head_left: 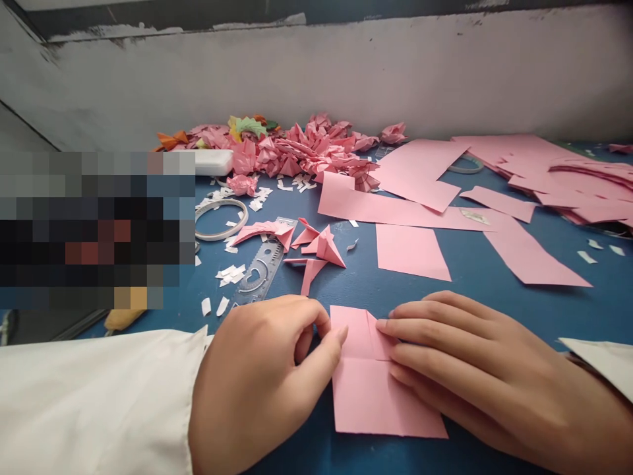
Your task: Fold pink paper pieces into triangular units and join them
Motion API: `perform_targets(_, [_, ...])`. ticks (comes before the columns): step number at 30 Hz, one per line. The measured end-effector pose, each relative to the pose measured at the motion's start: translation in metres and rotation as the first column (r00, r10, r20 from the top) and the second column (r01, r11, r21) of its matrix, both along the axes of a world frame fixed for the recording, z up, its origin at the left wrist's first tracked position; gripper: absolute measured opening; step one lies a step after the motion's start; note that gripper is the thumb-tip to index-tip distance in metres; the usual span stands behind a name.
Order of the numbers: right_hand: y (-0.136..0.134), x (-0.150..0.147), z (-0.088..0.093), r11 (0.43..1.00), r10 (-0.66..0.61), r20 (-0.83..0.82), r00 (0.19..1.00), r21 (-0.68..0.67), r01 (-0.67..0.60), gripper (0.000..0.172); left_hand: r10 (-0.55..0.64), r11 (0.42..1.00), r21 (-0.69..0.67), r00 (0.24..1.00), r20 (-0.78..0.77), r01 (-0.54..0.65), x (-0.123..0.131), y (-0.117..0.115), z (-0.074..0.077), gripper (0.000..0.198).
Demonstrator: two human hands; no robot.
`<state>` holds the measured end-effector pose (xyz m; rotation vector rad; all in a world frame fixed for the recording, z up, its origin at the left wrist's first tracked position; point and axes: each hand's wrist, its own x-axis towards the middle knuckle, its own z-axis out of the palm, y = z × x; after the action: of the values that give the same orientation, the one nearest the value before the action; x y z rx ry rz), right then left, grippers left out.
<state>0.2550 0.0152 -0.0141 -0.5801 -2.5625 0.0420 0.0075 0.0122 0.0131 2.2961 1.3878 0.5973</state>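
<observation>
The person sits at a blue table (494, 290) and both hands are on a pink paper square (376, 396) that lies flat near the front edge. The left hand (257, 376) is loosely curled, and its thumb tip and bent fingers press on the left edge of the paper, where a crease crosses it. The right hand (475, 369) lies flat with fingers stretched out, and it holds down a folded flap at the upper right part of the sheet. Neither hand lifts the paper; they only press it. Just behind the sheet lie some folded pink pieces (316, 247) and a clear stencil ruler (262, 264). Further back there is a pile of crumpled pink paper (306, 152), a tape ring (220, 218), and loose pink sheets (420, 171) on the right side
</observation>
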Motion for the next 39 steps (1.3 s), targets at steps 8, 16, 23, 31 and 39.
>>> perform_targets(8, [0.002, 0.002, 0.001, 0.999, 0.030, 0.000, 1.000, 0.026, -0.030, 0.022, 0.033, 0.998, -0.051, 0.999, 0.044, -0.031, 0.006, 0.007, 0.002, 0.020])
perform_targets(16, [0.000, 0.005, 0.001, 0.999, 0.025, 0.021, 0.999, 0.046, -0.026, 0.027, -0.143, 0.931, 0.331, 0.988, -0.057, 0.154, 0.001, 0.002, -0.007, 0.022])
perform_targets(23, [0.002, 0.004, 0.002, 1.000, 0.002, 0.005, 1.000, 0.016, -0.002, 0.030, -0.395, 0.804, 0.427, 0.909, -0.137, 0.414, -0.001, 0.004, -0.007, 0.026])
perform_targets(31, [0.001, 0.005, 0.001, 0.998, -0.009, 0.006, 1.000, 0.067, 0.009, 0.030, -0.477, 0.750, 0.429, 0.861, -0.176, 0.504, -0.005, 0.010, -0.005, 0.031])
perform_targets(39, [-0.001, 0.004, 0.001, 0.999, -0.014, -0.003, 1.000, 0.048, 0.014, 0.030, -0.512, 0.724, 0.425, 0.836, -0.199, 0.544, -0.010, 0.009, -0.007, 0.036])
